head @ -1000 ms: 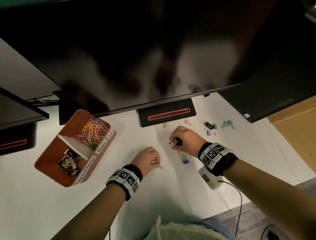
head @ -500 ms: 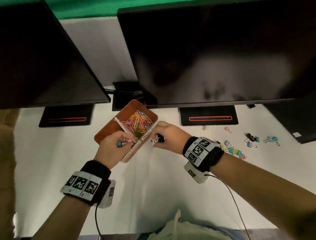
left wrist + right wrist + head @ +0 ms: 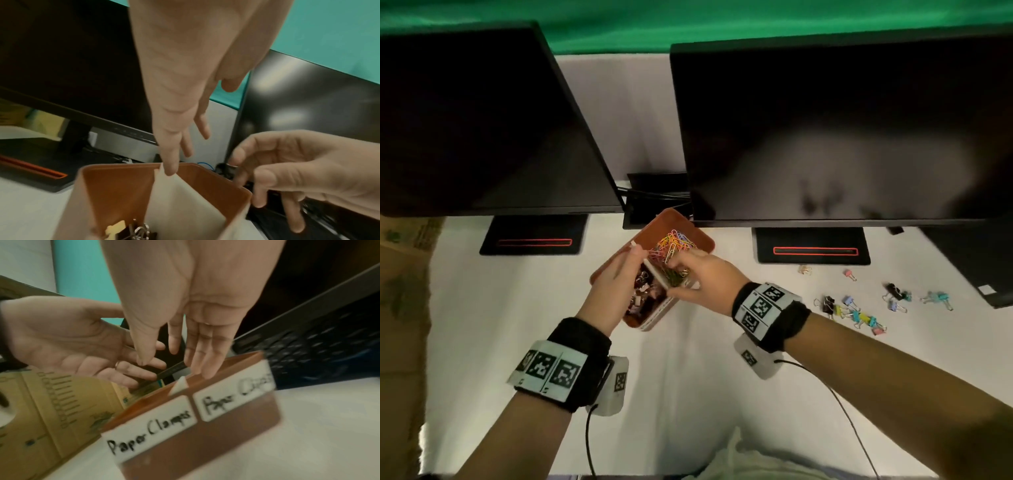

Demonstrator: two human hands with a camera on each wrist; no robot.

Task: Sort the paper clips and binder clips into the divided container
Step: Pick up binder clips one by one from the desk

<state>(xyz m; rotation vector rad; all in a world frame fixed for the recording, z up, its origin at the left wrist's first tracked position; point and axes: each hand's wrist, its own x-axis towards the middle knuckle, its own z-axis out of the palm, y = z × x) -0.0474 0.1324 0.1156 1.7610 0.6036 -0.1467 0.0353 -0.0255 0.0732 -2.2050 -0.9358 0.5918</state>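
The brown divided container (image 3: 688, 222) stands on the white table below the gap between two monitors. Its far compartment holds coloured paper clips (image 3: 674, 241), its near one binder clips (image 3: 643, 291) (image 3: 131, 232). Labels on the front wall (image 3: 205, 443) read "Paper Clamps" and "Paper Clips". My left hand (image 3: 633, 260) (image 3: 180, 146) reaches over the near compartment with straight fingers, one fingertip touching the white divider (image 3: 180, 203). My right hand (image 3: 674, 265) (image 3: 174, 361) hovers over the container's right rim, fingers spread. Neither hand holds anything.
Several loose binder clips (image 3: 859, 315) lie scattered on the table to the right, with a pink one (image 3: 850, 274) and a gold one (image 3: 804, 269) near the right monitor stand (image 3: 811, 246). Monitors (image 3: 842, 137) overhang the back. A cardboard box (image 3: 400, 274) stands at the left.
Both hands have moved from beside the container to over it and opened. The blue clip in the left hand and the black binder clip in the right are gone from the fingers.
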